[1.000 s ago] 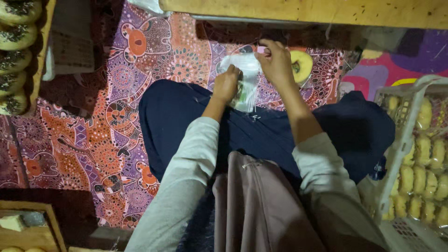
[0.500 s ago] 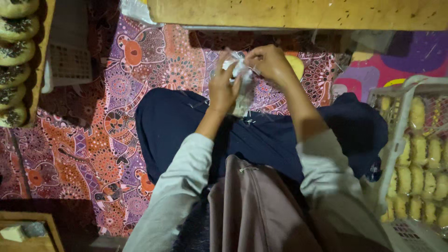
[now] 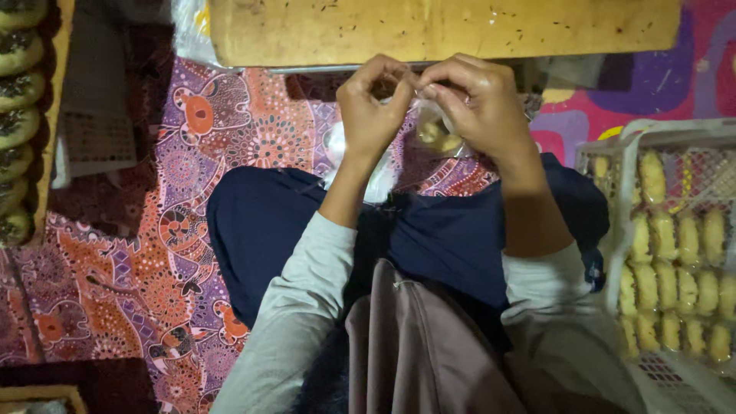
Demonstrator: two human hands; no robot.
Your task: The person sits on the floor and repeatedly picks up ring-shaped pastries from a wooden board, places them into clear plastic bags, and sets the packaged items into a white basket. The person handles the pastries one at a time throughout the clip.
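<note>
Grey sleeves and my dark blue lap sit nearest. Above my knees, over the patterned purple cloth [image 3: 230, 153], my left hand [image 3: 372, 115] and right hand [image 3: 479, 107] meet, fingertips pinched shut on the top of a small clear plastic bag [image 3: 437, 134] holding a yellowish pastry. At my right stands a white crate [image 3: 613, 153] of pale pastries; beyond my hands lies a wooden board [image 3: 445, 31].
</note>
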